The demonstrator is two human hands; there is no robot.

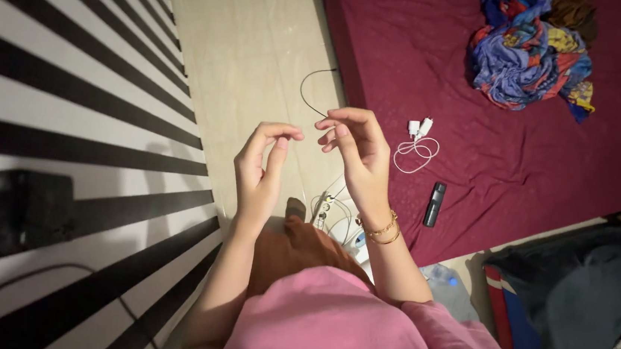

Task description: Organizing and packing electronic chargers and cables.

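We see both hands raised in front of the body, above the pale floor [263,35] that runs between a black-and-white striped wall [70,101] and a bed with a dark red cover [520,170]. The right hand [357,152] pinches one end of a thin black cable [310,92] between thumb and fingertips; from the grip the cable curves up and away in an open loop over the floor, its far end pointing towards the bed edge. The left hand [262,166] is held just beside the right, fingers curled with thumb and forefinger close together near the cable end; we cannot tell whether it touches the cable or holds anything. The right wrist carries gold bangles [384,230]. On the bed, near the right hand, lie a white charger with a coiled white cord [416,143] and, a little nearer the bed edge, a small black oblong device [434,204]. A crumpled multicoloured cloth [534,52] lies further up the bed, well apart from the hands. Below the hands, partly hidden by the wrists, a cluster of white cables and plugs [333,214] rests on the floor.
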